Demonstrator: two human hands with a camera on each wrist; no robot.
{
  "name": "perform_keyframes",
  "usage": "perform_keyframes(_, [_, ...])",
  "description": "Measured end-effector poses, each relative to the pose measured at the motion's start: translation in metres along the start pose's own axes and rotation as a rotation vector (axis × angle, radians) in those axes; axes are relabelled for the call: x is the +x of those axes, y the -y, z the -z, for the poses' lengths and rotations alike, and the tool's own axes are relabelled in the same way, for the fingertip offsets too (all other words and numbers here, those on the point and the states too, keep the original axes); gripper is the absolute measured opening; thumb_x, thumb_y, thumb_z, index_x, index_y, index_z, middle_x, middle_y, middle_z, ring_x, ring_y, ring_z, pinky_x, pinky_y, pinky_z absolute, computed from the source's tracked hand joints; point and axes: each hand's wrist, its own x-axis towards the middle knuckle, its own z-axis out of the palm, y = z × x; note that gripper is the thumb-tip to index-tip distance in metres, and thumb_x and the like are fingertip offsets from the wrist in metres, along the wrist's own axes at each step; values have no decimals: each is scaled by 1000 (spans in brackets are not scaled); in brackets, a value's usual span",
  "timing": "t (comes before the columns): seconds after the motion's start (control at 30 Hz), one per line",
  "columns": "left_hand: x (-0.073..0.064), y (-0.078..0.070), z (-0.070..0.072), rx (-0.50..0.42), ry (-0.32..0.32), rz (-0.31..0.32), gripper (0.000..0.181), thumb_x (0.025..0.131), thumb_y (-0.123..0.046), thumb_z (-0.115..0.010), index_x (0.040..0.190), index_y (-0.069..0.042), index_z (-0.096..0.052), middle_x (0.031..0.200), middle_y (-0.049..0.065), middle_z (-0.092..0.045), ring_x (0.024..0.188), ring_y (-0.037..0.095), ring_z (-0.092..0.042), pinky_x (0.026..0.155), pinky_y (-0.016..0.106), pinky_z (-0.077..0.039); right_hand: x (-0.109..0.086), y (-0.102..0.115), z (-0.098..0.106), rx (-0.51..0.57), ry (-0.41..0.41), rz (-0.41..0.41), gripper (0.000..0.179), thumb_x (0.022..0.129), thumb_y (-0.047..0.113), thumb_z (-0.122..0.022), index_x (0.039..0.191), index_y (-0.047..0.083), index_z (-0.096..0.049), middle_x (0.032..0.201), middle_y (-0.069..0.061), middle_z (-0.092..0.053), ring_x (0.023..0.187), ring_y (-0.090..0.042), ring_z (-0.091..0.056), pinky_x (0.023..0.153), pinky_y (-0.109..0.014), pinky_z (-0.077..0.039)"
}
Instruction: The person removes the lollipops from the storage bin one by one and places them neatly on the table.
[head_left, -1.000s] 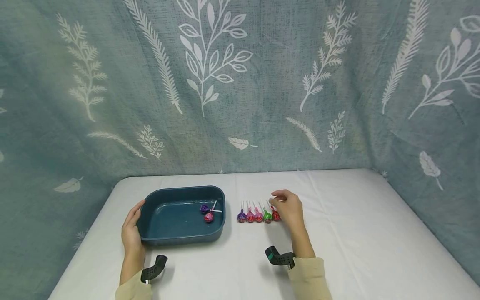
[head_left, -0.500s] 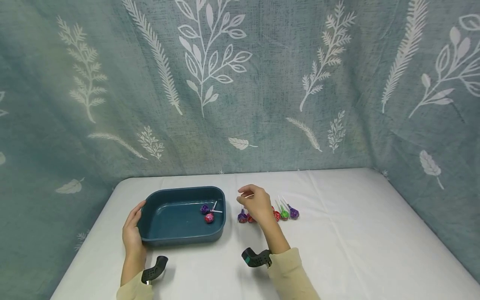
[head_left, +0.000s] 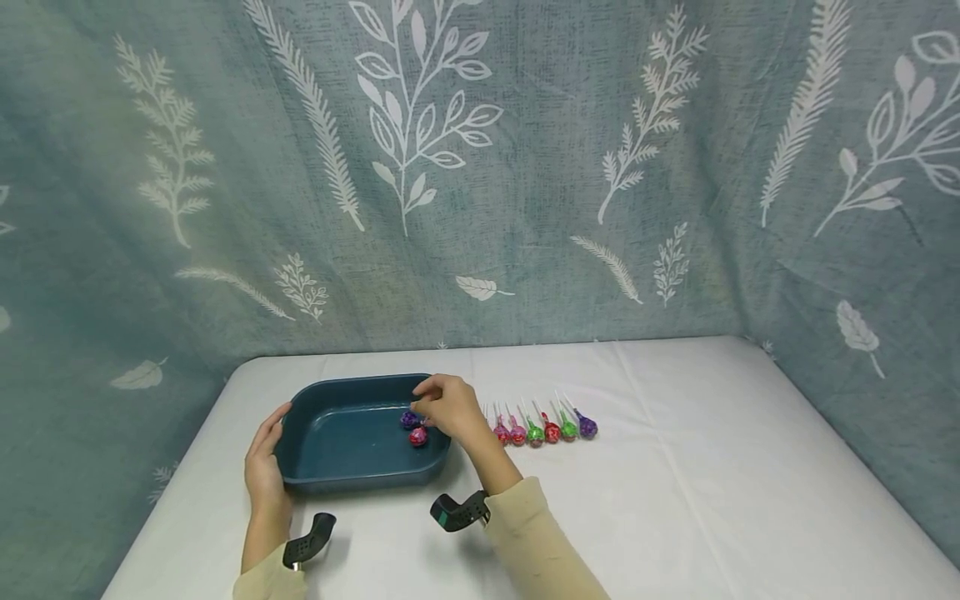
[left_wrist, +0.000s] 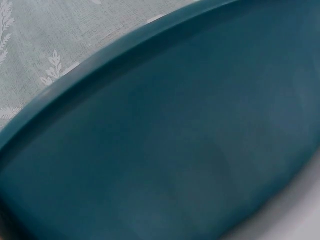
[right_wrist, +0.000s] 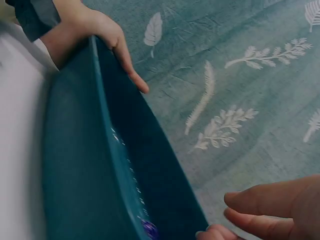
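Note:
My left hand [head_left: 265, 462] rests along the left outer side of a dark teal bin [head_left: 352, 482], its fingers straight against the wall. Over the bin's right end is my right hand [head_left: 450, 408], fingers bent and slightly parted from the thumb. Nothing shows between those fingers in the right wrist view. Just below them in the bin lie a purple-wrapped lollipop [head_left: 408, 420] and a pinkish-red lollipop [head_left: 417, 437]; their sticks are mostly hidden by the hand. The left wrist view holds mainly the bin's wall [left_wrist: 165, 130].
Right of the bin, a row of several lollipops lies sticks pointing away, among them a green lollipop [head_left: 535, 436], a red lollipop [head_left: 552, 431] and a purple lollipop [head_left: 587, 427]. My right forearm covers the row's left end. A patterned curtain [head_left: 525, 208] hangs behind the white table [head_left: 712, 467].
My right hand has moved left from the right part of the lollipop row, across it, to above the bin. The left hand and the bin stay in place.

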Motion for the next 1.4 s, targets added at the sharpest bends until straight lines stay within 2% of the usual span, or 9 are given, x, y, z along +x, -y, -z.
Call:
perform_keyframes(0.13, [0, 0, -1, -7, 1, 1, 42, 105, -28, -32, 140, -16, -52, 151, -5, -38, 142, 13, -23, 115, 34, -13, 1, 2, -12, -64, 42, -35, 20, 88, 10, -70, 103, -1, -67, 81, -5, -63, 71, -33, -68, 57, -28, -51])
perform_keyframes(0.37, [0, 2, -1, 19, 1, -9, 42, 105, -29, -32, 140, -17, -52, 151, -4, -37, 142, 13, -22, 115, 36, -11, 3, 5, -23, -289, 48, -46, 22, 88, 19, -71, 103, 2, -67, 97, -10, -67, 64, -13, -60, 70, -36, -53])
perform_keyframes(0.53, [2, 4, 0, 40, -5, -8, 43, 105, -30, -31, 141, -18, -52, 152, -4, -36, 143, 14, -20, 116, 38, -8, 4, 4, -28, -344, 36, -56, 24, 89, 20, -71, 104, 1, -67, 96, -12, -68, 60, -16, -62, 66, -32, -53])
perform_keyframes(0.77, [1, 3, 2, 40, -6, -14, 43, 105, -29, -31, 141, -17, -52, 152, -4, -36, 143, 14, -20, 116, 38, -8, 6, 5, -37, -380, 27, -46, 21, 89, 19, -71, 99, 1, -68, 104, -15, -67, 91, -26, -64, 74, -37, -53])
perform_keyframes(0.93, [0, 3, 1, 44, -5, -12, 43, 105, -29, -31, 141, -17, -52, 152, -4, -37, 143, 15, -20, 116, 39, -7, 7, 0, -45, -387, 15, -41, 18, 89, 18, -70, 97, 2, -68, 103, -13, -68, 90, -26, -64, 74, -36, -53])
perform_keyframes(1.07, [0, 3, 1, 44, -5, -16, 43, 105, -30, -31, 140, -17, -52, 152, -4, -37, 143, 14, -20, 116, 39, -7, 9, -4, -48, -300, -10, -48, 14, 90, 14, -67, 96, 2, -69, 96, -11, -68, 80, -22, -63, 68, -33, -52])
perform_keyframes(1.17, [0, 2, 1, 42, -1, -22, 43, 105, -30, -31, 141, -16, -52, 151, -4, -37, 143, 14, -20, 116, 39, -6, 10, -7, -50, -161, -25, -72, 14, 93, 12, -60, 97, 1, -69, 89, -9, -67, 75, -18, -60, 64, -31, -50])
perform_keyframes(1.3, [-1, 1, 1, 45, -4, -27, 43, 105, -29, -32, 140, -16, -52, 151, -4, -38, 143, 14, -20, 116, 38, -5, 10, -11, -54, 16, -31, -113, 19, 96, 8, -53, 102, -2, -68, 86, -6, -66, 79, -16, -61, 67, -32, -51])
perform_keyframes(1.4, [-1, 1, 1, 42, -6, -30, 42, 105, -28, -32, 140, -15, -52, 151, -3, -38, 143, 14, -20, 116, 38, -5, 10, -15, -57, 59, -32, -124, 18, 94, 5, -56, 103, -4, -68, 88, -7, -67, 82, -18, -62, 70, -33, -51])
